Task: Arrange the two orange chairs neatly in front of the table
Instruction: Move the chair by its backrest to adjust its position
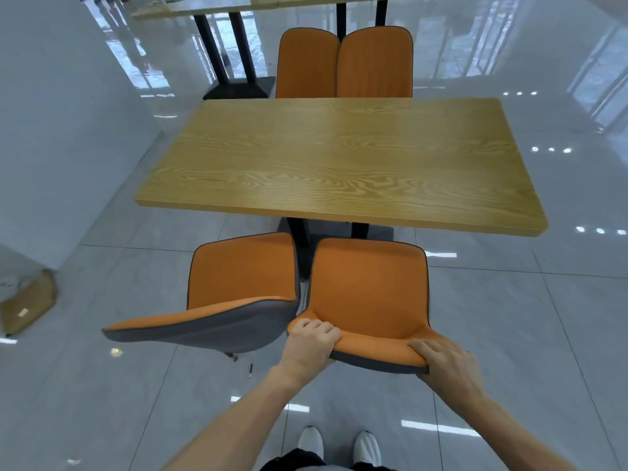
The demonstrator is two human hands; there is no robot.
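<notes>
Orange chair [368,287] backrest in both hands' grip, 2nd chair [243,280] touching, table [336,161] ahead

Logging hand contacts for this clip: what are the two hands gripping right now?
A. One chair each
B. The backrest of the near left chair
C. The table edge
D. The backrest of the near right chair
D: the left hand and right hand both clasp the top of the near right chair backrest; the near left chair is untouched.
</notes>
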